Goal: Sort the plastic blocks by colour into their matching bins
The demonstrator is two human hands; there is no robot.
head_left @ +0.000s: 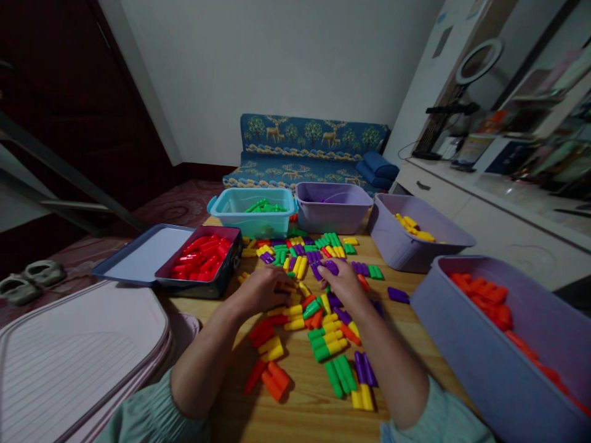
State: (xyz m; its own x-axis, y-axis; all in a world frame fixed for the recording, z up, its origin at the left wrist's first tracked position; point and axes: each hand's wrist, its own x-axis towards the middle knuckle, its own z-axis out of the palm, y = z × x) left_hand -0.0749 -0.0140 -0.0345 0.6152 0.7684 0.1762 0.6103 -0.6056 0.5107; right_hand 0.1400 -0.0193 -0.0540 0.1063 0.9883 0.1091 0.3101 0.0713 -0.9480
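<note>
Many finger-shaped plastic toy pieces in green, yellow, red, orange and purple lie across the wooden table (295,421), several of them side by side in rows. My right hand (344,280) is closed on a purple plastic piece (331,266) above the middle of the pile. To its left, my left hand (263,289) reaches down with curled fingers over purple and yellow pieces; what its fingertips hold is hidden. Nearer to me lie green-and-yellow pieces (329,340), green pieces (340,375) and orange pieces (276,380).
A dark tin (221,283) of red pieces stands open at left. Behind the pile are a turquoise bin (252,227) with green pieces and a purple bin (332,215). At right stand a bin (392,243) with yellow pieces and a bin (443,320) with orange-red ones.
</note>
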